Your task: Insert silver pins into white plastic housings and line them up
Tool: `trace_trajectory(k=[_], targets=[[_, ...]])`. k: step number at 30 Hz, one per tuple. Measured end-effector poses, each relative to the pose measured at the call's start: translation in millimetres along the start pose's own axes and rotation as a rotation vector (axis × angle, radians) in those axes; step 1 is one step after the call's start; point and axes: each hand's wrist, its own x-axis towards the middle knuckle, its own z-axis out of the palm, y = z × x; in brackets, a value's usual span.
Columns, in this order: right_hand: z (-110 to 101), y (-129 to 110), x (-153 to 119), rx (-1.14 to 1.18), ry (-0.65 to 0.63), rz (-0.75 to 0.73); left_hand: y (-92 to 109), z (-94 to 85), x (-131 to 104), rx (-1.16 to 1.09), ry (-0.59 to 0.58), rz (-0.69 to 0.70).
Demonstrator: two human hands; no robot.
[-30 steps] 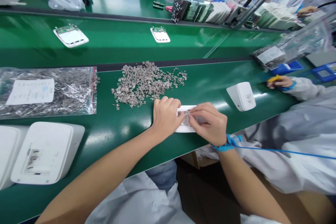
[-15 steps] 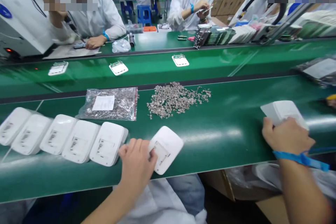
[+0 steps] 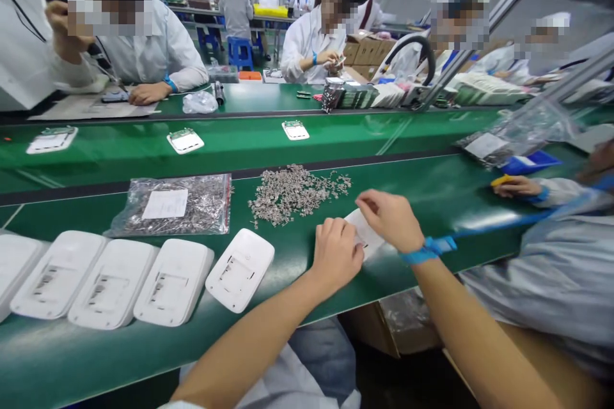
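A white plastic cover (image 3: 368,234) lies on the green bench in front of me, partly hidden by both hands. My left hand (image 3: 337,250) is closed on its left side, fingers curled over it. My right hand (image 3: 391,220), with a blue wrist strap, is above its right side, thumb and fingertips pinched together. What the pinch holds, if anything, is too small to see. A single white cover (image 3: 241,270) with a recessed panel rests to the left, beside stacks of similar white covers (image 3: 173,281). Beyond my hands lies a heap of small metal parts (image 3: 290,195).
A clear bag of metal parts (image 3: 165,206) lies behind the stacks. Across the bench, a green belt (image 3: 230,140) carries white covers with circuit boards (image 3: 185,140). At right, a neighbour's hand (image 3: 517,187) holds a yellow object near a blue scoop (image 3: 530,162). Co-workers sit opposite.
My left hand has let go of the cover now beside the stacks, and moved right. My right hand has come left from the white covers at the right. The view has turned and tilted up.
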Motion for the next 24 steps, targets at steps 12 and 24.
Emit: trace_trajectory(k=[12,24], targets=[[70,47,140,-0.198,-0.394,-0.487,-27,12.1,0,-0.135,0.015,-0.078],[-6,-3,16,0.654,-0.168,0.017,-28,10.8,2,-0.276,0.471,-0.055]])
